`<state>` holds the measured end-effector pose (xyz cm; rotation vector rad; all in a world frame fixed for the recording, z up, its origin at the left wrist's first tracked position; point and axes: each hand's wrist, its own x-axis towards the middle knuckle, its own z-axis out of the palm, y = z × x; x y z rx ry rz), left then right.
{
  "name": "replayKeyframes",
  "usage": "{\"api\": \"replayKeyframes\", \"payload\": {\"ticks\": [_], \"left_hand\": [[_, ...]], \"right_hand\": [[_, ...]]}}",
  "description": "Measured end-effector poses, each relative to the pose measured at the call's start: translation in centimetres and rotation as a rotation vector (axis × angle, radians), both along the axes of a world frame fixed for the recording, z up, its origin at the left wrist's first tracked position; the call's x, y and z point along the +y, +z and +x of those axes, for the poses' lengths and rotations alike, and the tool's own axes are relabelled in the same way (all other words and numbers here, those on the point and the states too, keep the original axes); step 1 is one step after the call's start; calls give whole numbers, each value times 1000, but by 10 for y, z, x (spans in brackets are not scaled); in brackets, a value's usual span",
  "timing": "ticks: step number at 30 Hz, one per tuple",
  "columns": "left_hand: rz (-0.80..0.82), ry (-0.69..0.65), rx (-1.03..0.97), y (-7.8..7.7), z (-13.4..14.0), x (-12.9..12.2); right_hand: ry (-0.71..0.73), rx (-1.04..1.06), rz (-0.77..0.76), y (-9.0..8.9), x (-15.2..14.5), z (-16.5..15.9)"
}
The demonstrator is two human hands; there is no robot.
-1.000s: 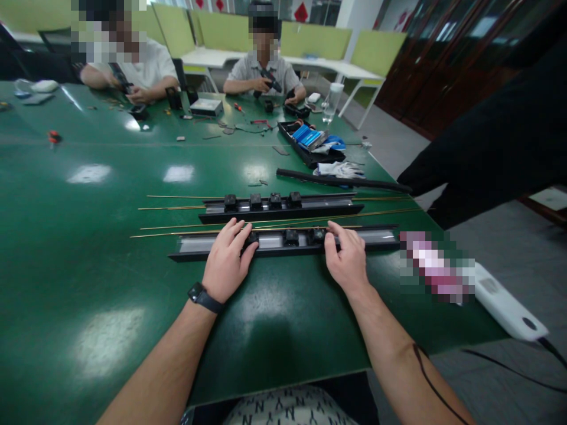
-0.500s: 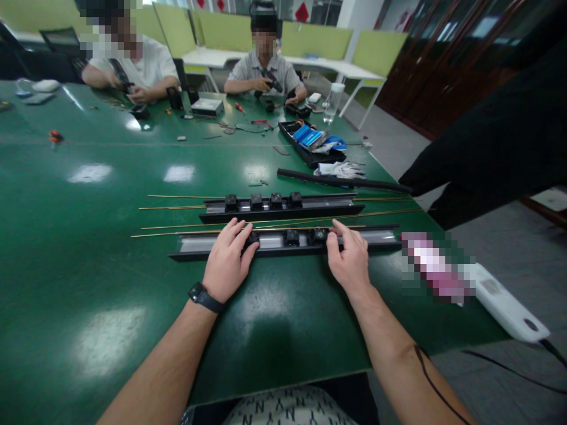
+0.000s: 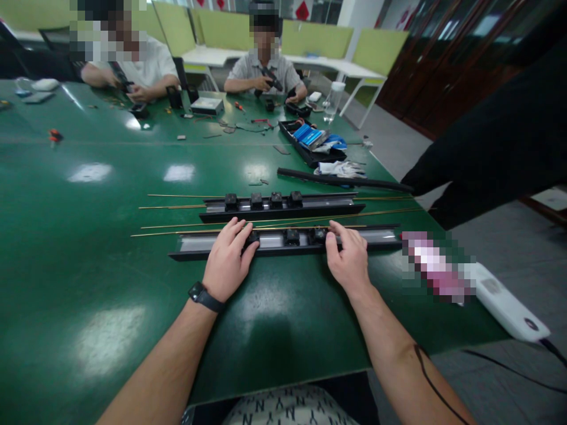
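A long black channel (image 3: pixel 287 253) with a pale inner strip lies across the table in front of me, with black blocks sitting in it. My left hand (image 3: pixel 230 254) straddles its left part, fingers over the far edge and thumb at the near side. Between that thumb and forefinger a black block (image 3: pixel 253 238) is partly covered. Toward the right, my right hand (image 3: pixel 348 251) grips across the channel the same way, its thumb beside another black block (image 3: pixel 318 235). The middle block (image 3: pixel 292 237) stands untouched. Thin brass rods (image 3: pixel 177 234) run along the channel's far side.
Behind lies a second black channel (image 3: pixel 283 211) holding several blocks. Farther back are a black tube (image 3: pixel 345 180), white gloves (image 3: pixel 341 169) and a black tray (image 3: pixel 305 154) with blue items. A white power strip (image 3: pixel 509 304) rests at right. Two people sit across the table.
My right hand has shifted very slightly left along the channel. My left hand and both channels stay in place.
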<state>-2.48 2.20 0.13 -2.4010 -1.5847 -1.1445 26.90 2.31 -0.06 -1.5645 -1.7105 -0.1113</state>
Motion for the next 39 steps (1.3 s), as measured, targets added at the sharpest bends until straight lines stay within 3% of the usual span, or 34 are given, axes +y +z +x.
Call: {"api": "replayKeyframes", "payload": {"ticks": [39], "left_hand": [[9, -2, 6, -1, 0, 1]], "right_hand": [[-19, -37, 48, -1, 2, 3]]}}
